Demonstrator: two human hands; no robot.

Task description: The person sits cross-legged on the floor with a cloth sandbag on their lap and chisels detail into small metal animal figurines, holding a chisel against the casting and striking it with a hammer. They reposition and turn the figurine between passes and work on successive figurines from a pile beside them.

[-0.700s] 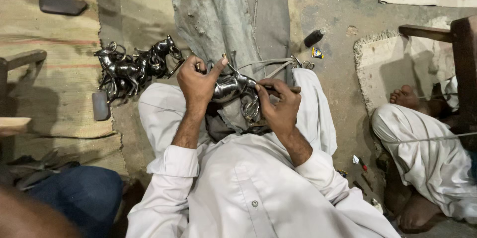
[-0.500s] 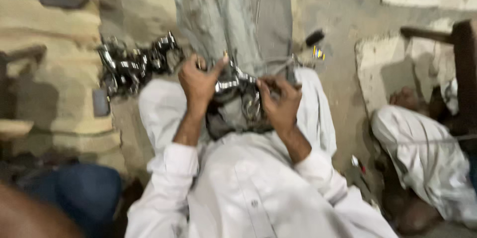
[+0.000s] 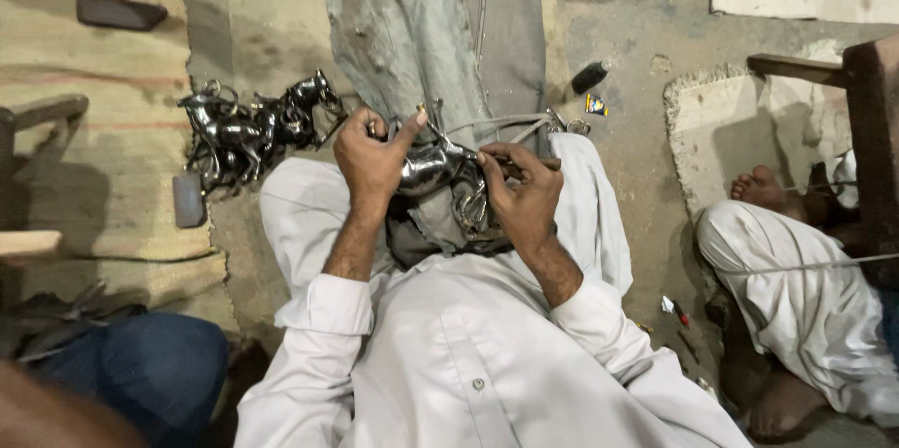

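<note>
While we sit as before on the grey cloth [image 3: 412, 27], the view has sharpened after the blur and little else has moved. Our left hand [image 3: 373, 162] still grips the shiny metal horse figure [image 3: 440, 167] over our lap, our right hand [image 3: 523, 190] pinching a thin tool [image 3: 534, 164] against it; finished horses [image 3: 253, 125] remain left.

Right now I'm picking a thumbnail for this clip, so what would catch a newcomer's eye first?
At the centre, the left hand and right hand grip a shiny metal horse figurine over the lap. To the left on the floor stands a cluster of dark metal horse figurines. At the right edge, another person's bare foot rests near a wooden stool.
</note>
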